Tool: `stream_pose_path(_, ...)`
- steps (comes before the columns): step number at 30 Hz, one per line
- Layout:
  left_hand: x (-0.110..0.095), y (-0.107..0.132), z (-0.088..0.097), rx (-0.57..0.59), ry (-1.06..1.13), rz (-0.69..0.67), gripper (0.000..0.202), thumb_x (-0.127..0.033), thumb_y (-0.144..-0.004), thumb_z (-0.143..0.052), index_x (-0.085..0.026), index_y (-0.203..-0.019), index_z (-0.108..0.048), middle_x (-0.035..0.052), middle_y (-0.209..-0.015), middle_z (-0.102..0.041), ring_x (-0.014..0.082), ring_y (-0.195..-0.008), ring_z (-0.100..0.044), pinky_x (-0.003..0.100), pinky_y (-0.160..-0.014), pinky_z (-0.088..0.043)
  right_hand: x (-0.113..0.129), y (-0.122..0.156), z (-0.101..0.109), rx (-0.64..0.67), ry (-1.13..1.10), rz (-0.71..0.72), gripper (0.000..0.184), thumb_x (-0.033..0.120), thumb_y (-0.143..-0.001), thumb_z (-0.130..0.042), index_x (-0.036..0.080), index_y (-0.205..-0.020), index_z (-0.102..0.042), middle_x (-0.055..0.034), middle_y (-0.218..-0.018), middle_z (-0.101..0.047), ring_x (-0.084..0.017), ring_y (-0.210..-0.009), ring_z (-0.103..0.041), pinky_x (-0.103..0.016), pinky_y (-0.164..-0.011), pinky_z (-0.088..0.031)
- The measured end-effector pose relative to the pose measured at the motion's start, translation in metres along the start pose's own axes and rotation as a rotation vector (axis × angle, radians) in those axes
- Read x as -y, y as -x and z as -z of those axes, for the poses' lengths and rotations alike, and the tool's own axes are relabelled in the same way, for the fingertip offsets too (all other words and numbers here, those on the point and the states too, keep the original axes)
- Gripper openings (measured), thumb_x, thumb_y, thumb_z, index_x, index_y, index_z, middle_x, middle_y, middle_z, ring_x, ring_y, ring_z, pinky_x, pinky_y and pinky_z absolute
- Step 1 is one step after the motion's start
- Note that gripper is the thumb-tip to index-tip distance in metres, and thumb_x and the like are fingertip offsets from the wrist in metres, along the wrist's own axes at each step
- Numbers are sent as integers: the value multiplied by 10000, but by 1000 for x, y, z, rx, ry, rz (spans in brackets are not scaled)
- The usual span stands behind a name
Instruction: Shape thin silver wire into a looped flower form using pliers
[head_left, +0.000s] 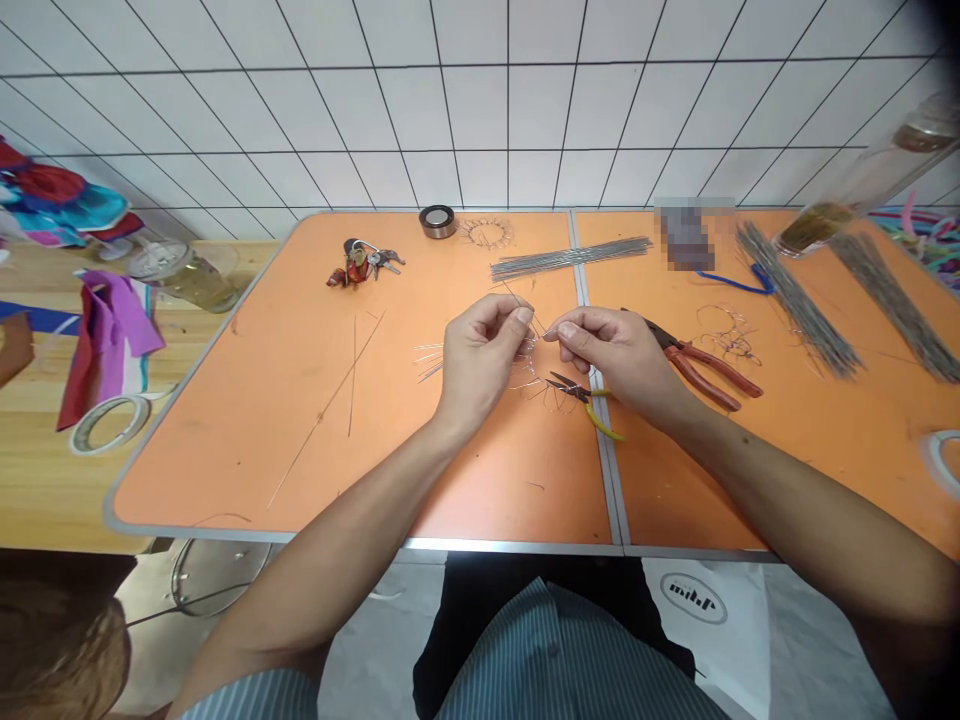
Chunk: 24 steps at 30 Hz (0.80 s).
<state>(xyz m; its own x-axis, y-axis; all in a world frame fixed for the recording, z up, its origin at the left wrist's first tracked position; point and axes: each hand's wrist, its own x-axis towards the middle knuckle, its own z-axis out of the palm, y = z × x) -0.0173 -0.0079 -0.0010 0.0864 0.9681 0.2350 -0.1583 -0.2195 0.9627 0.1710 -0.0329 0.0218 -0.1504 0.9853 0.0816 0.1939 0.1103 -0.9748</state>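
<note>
Over the middle of the orange table, my left hand point(486, 350) and my right hand point(611, 352) are closed in pinches close together. Between their fingertips runs a thin wire point(516, 295), one end sticking up past my left thumb. Small pliers with yellow handles point(579, 391) lie just below my right fingers, beside loose curled wire point(553, 400). Short straight wire pieces point(429, 362) poke out left of my left hand. Larger pliers with red-orange handles point(681, 352) rest to the right of my right hand, partly hidden by it.
A wire bundle point(570, 258), tape roll point(437, 222), wire ring point(486, 234) and keys point(364, 262) lie toward the back. More wire bundles point(799, 300) and tangled wire point(727, 335) are at right. A jar point(187, 275) and white tape point(110, 424) sit left, near another person's head point(64, 640).
</note>
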Motion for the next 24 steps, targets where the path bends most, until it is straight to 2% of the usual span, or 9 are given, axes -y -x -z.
stream_pose_path(7,0,0,0,-17,4,31,266,-469,-927,-839,-227,-867,-746,-7,-728,-685,128,-629,-617,268,-622,-542,2,-1,1,32,-42,-32,257,448,-976,-747,208,-884,-763,-8,-773,-641,-131,-644,-494,-287,-591,-407)
stream_pose_path(18,-2,2,-4,26,5,36,255,-428,-914,-830,-214,-817,-731,-14,-680,-653,125,-601,-603,265,-600,-528,2,-4,-2,62,96,-26,223,401,-918,-733,181,-885,-727,-22,-819,-716,-142,-684,-579,-283,-624,-448)
stream_pose_path(24,-2,3,-5,32,13,41,247,-417,-909,-832,-212,-811,-733,-15,-668,-655,123,-598,-613,263,-613,-542,-1,-3,-4,-15,191,16,142,330,-896,-687,195,-863,-711,-2,-752,-668,-154,-677,-565,-295,-622,-428)
